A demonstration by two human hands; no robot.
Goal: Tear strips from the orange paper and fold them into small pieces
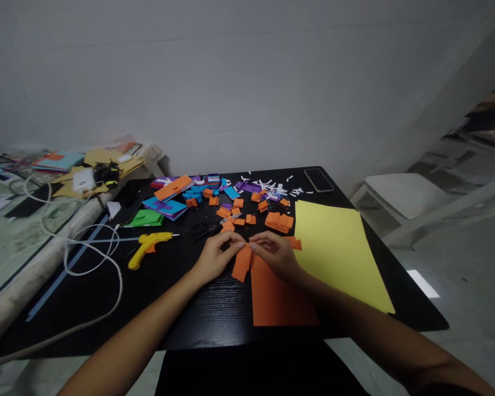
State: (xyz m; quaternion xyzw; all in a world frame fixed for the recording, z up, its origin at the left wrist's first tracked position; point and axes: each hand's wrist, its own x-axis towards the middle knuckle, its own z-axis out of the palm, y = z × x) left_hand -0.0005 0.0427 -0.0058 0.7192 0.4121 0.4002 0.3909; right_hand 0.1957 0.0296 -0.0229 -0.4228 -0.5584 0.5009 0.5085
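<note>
Between my two hands is a small orange paper strip, its lower end hanging toward me. My left hand pinches its top edge from the left. From the right, the fingertips of my right hand close on the same piece, almost touching the left ones. Under my right hand and forearm lies a larger orange sheet, partly hidden. Small folded orange pieces are scattered just beyond my hands, with a stack of orange pieces behind my right hand. Dark-handled scissors rest beyond my left hand.
A yellow glue gun with a white cord lies at left. Yellow sheets cover the right side. Toward the back are coloured paper stacks, white scraps and a phone. A white chair stands right.
</note>
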